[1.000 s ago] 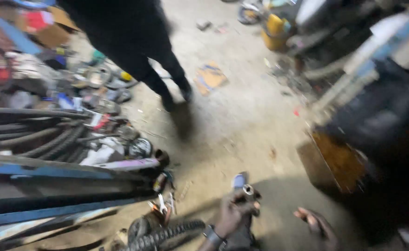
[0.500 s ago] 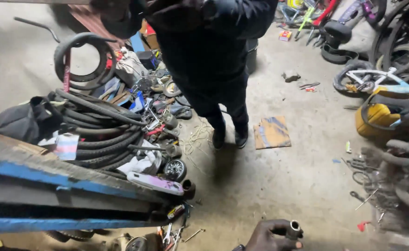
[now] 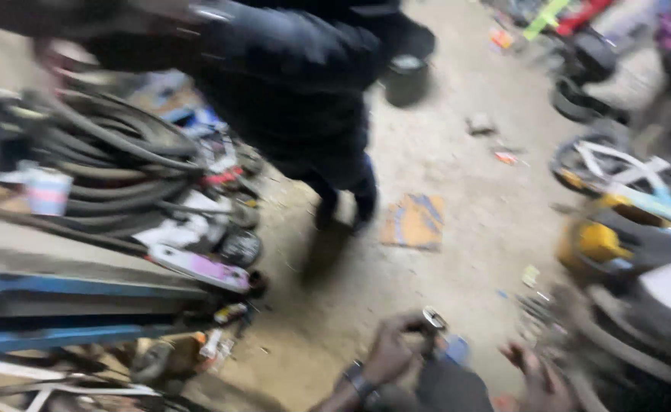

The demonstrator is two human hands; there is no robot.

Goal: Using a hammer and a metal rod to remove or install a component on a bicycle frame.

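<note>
Cluttered workshop floor, seen blurred from above.

The left hand (image 3: 390,352) is curled around a short metal tube (image 3: 432,320), low in the view over a dusty concrete floor (image 3: 458,191); the right hand (image 3: 532,365) sits just beside it, fingers loosely spread, holding nothing that can be made out. A person in dark clothes (image 3: 297,84) stands ahead on the floor, near a flat scrap of cardboard (image 3: 413,221). To the left, coiled black hoses (image 3: 114,168) pile behind blue metal rails (image 3: 68,286). On the right lie a yellow container (image 3: 596,244) and a tyre (image 3: 580,103).
</note>
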